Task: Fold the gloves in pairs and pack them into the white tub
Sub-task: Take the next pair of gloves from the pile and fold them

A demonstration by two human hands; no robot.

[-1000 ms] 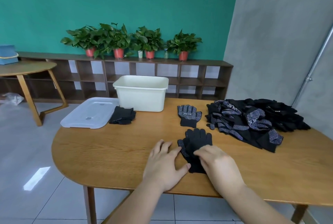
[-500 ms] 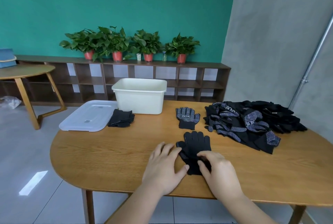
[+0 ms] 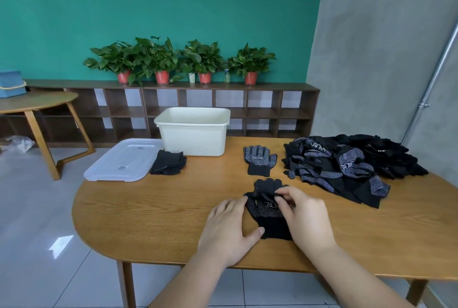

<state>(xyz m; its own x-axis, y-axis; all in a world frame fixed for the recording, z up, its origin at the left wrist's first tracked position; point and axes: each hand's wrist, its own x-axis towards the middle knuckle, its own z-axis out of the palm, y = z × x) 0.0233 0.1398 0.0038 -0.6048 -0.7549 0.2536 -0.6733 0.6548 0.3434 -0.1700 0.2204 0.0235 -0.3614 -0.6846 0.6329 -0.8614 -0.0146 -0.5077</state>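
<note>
front gloves under both hands, tub waiting at the back

we are working at the near edge of the wooden table [image 3: 148,211]. our left hand [image 3: 228,228] is lying flat with straight fingers, pressing the left edge of the front gloves [image 3: 265,216], thumb touching the cuff end. our right hand [image 3: 306,216] is curling over the right side, thumb and forefinger pinching the gloves near the finger bases. both hands are close together, touching the same gloves. dotted palm side is showing; we cannot tell how many gloves are in this stack.

a single dotted glove [image 3: 259,160] is lying flat just behind, apart from them. the big glove pile [image 3: 347,166] is sitting to the right. the white tub [image 3: 194,134] is standing upright at the far edge, open; we cannot see inside it. its clear lid [image 3: 124,162] is lying left of it, overhanging the table edge, with a folded glove bundle [image 3: 168,165] touching the lid's right side.
</note>
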